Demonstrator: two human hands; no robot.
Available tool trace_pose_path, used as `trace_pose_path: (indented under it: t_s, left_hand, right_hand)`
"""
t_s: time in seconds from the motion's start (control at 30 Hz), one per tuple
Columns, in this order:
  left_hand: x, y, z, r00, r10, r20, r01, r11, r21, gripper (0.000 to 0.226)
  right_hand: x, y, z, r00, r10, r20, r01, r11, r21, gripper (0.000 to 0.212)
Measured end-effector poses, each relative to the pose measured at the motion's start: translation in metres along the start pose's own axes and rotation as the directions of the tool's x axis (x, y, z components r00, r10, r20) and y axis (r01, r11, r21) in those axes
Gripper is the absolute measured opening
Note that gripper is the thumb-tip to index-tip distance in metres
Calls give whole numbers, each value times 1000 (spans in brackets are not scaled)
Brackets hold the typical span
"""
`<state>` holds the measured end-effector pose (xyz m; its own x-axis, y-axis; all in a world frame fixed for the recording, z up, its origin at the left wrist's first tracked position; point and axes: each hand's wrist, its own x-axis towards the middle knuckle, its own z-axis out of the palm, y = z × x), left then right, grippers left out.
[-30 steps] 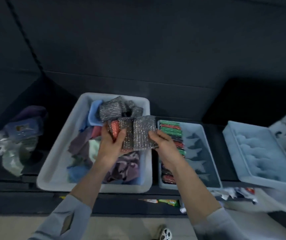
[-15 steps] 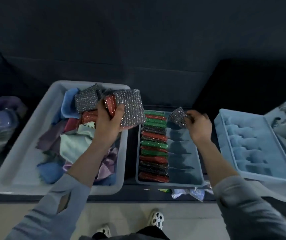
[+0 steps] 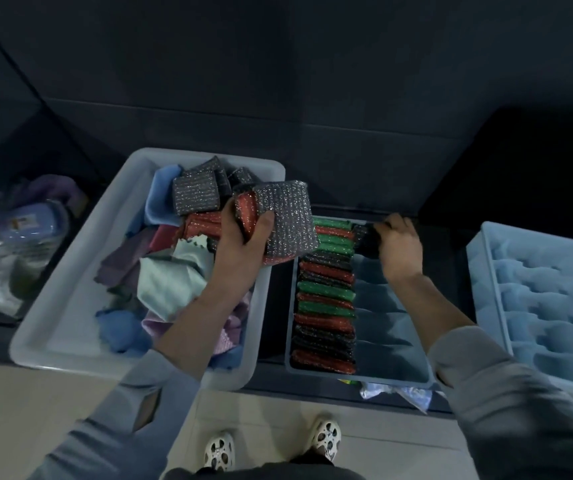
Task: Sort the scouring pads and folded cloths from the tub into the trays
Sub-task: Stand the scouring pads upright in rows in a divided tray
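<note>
While L hand (image 3: 243, 244) grips pads (image 3: 278, 220) (fanned), R hand (image 3: 399, 244) pinches dark pad (image 3: 364, 237).

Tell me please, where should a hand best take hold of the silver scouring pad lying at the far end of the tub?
Grip the silver scouring pad across its two long side edges, coming from above. It lies flat-face up on top of the pile in the tub, so its sides are free; a blue cloth crowds its left side.

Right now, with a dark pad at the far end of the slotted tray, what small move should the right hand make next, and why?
Probably push the dark pad down and let go: the right hand pinches it over the tray's empty right column, while the left hand holds more pads.
</note>
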<state>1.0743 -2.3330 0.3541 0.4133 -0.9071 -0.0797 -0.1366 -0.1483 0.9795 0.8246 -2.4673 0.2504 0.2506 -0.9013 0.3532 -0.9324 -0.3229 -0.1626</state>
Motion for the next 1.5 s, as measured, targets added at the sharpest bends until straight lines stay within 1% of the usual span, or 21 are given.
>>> trace_pose_path:
  t_s: [0.1,0.17,0.2,0.27,0.3,0.33,0.4,0.5,0.57,0.6,0.63,0.67,0.7,0.73,0.77,0.8,0.87,1.0,1.2,1.3,1.5]
  left_hand:
    - [-4,2,7,999,-2,38,2,1000,2,54]
    - [-6,4,13,997,11,74,-12,1000,15,52]
    - [-7,6,17,995,19,98,-21,999,24,52]
    - [-9,8,29,988,35,153,-43,998,54,45]
    - [-11,8,36,982,47,184,-61,996,69,40]
    - [-13,8,43,975,57,214,-76,994,79,37]
    - [-18,5,55,957,64,281,-98,989,109,37]
    - [-22,1,61,937,61,345,-122,980,157,58]
    - [-18,1,59,932,47,360,-114,979,168,61]
    - [-16,3,56,934,34,355,-98,981,165,61]
    - [-12,4,54,942,27,335,-80,986,143,55]
    - [-9,6,50,951,20,310,-56,993,108,45]
    - [-5,8,46,958,11,285,-31,997,68,35]
    - [-1,9,42,964,5,266,-15,999,34,31]
    - [2,11,39,967,6,256,-10,1000,14,33]
    - [4,12,35,968,12,251,-13,1000,2,36]
    - [7,12,31,970,29,242,-28,1000,-10,42]
    - [5,8,29,964,30,264,-34,999,9,42]
    - [0,-2,25,961,56,271,-59,998,4,42]
    - [-1,-6,23,961,67,269,-70,998,0,41]
    - [-5,-10,24,953,56,298,-70,997,37,36]
  right_hand:
    - [-7,-6,-13,997,41,-66,-35,996,81,54]
    - [-12,-16,-32,983,142,-117,-110,962,249,35]
    - [-17,-25,-45,968,220,-122,-154,902,404,22]
    - [-28,-49,-75,930,362,65,-291,617,731,22]
    - [-35,-61,-89,911,359,202,-360,456,814,28]
    - [-41,-69,-94,893,330,308,-421,361,832,36]
    - [-51,-77,-95,853,278,443,-512,274,814,56]
    - [-61,-68,-90,788,292,542,-586,85,806,76]
    - [-65,-52,-89,745,313,589,-590,-102,801,90]
    - [-65,-42,-87,712,365,600,-579,-178,795,89]
    - [-65,-32,-88,689,433,580,-553,-202,808,76]
    - [-62,-22,-87,679,518,520,-539,-130,832,56]
    - [-59,-12,-87,709,578,405,-538,71,840,39]
    - [-55,-2,-83,772,578,264,-516,327,792,29]
    - [-51,5,-78,839,524,148,-467,553,691,25]
    - [-48,10,-71,893,447,61,-397,715,575,26]
    - [-40,9,-62,948,313,-49,-268,875,402,28]
    - [-26,-6,-50,980,116,-164,-86,980,179,25]
    - [-14,-9,-24,977,-65,-202,77,996,51,25]
    - [-19,-12,-14,972,-72,-224,87,995,56,30]
    - [-23,-14,-3,990,10,-140,7,992,125,36]
